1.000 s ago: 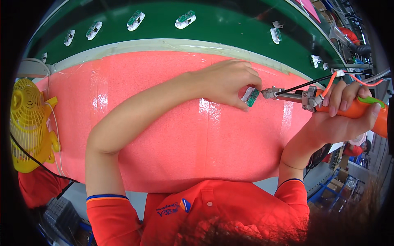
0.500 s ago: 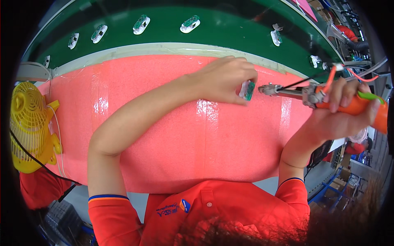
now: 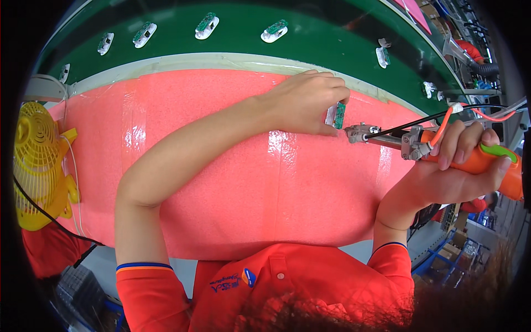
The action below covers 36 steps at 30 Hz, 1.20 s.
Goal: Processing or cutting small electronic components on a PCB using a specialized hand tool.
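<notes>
My left hand (image 3: 307, 102) reaches over the pink foam mat (image 3: 232, 182) with its fingers closed round a small white housing with a green circuit board (image 3: 339, 115). The board side faces right. In my right hand (image 3: 451, 180) is an orange power screwdriver (image 3: 504, 176) with a green lever and a long metal nose, held nearly level. Its tip lies just below and beside the circuit board, close to my left fingertips; whether they touch I cannot tell. A black cable and an orange tube run along the tool.
Beyond the mat, a green conveyor belt (image 3: 238, 47) carries several similar white pieces with green boards, such as one housing (image 3: 275, 31). A yellow fan (image 3: 37, 160) stands at the left, its cord trailing nearby. Shelving and boxes fill the right edge.
The screwdriver tip has dropped slightly and come closer to my left hand. The held board has turned more upright. Pieces on the belt have shifted to the right.
</notes>
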{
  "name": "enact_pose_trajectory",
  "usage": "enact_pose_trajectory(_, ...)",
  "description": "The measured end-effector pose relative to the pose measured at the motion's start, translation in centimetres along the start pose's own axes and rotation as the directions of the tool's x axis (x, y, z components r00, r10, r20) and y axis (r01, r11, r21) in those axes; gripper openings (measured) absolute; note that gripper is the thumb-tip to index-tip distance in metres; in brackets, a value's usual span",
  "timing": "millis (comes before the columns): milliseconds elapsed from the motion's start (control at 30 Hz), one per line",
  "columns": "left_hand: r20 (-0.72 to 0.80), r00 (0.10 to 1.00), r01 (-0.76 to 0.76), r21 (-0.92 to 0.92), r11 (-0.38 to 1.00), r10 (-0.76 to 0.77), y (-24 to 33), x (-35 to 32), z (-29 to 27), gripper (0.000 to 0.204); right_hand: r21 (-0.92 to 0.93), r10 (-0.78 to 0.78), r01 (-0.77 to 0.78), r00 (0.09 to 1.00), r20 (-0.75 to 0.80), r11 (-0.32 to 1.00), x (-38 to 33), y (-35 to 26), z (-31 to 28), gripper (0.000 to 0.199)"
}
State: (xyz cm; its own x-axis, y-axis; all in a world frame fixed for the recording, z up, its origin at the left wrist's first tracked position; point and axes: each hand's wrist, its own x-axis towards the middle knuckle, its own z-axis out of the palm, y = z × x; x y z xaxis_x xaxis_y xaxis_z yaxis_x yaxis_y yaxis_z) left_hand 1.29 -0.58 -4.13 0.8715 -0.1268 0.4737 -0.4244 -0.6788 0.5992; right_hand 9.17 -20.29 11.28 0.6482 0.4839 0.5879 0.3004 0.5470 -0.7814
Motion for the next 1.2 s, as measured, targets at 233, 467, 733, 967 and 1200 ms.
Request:
enact_pose_trajectory(233,0.01,1.0,0.015,0.0,1.0,-0.015,0.1,-0.1,-0.1,0.046,-0.026,0.005,-0.006,0.999,-0.038,1.0,-0.1,0.1,0.4,0.049)
enact_pose_trajectory(467,0.036,0.999,0.017,-0.004,1.0,-0.017,0.4,0.2,-0.3,0.046,0.032,0.042,-0.043,0.998,0.043,0.999,-0.2,0.9,1.1,0.045)
enact_pose_trajectory(733,-0.311,0.95,0.126,0.425,0.896,0.013,-3.2,2.2,-2.2,0.055,0.047,-0.051,0.052,0.998,-0.026,0.998,1.0,-0.2,-0.8,0.047)
enact_pose_trajectory(967,-0.055,0.886,0.462,0.016,0.887,-0.46,-8.1,0.7,-6.3,0.057,0.011,-0.025,0.025,1.0,-0.016,1.0,1.1,-0.4,-1.6,0.051)
enact_pose_trajectory(1200,0.132,0.984,0.156,-0.281,0.947,-0.123,-1.7,1.1,-2.8,0.054,-0.052,-0.097,0.091,0.986,-0.137,0.995,1.2,-0.6,-0.3,0.043)
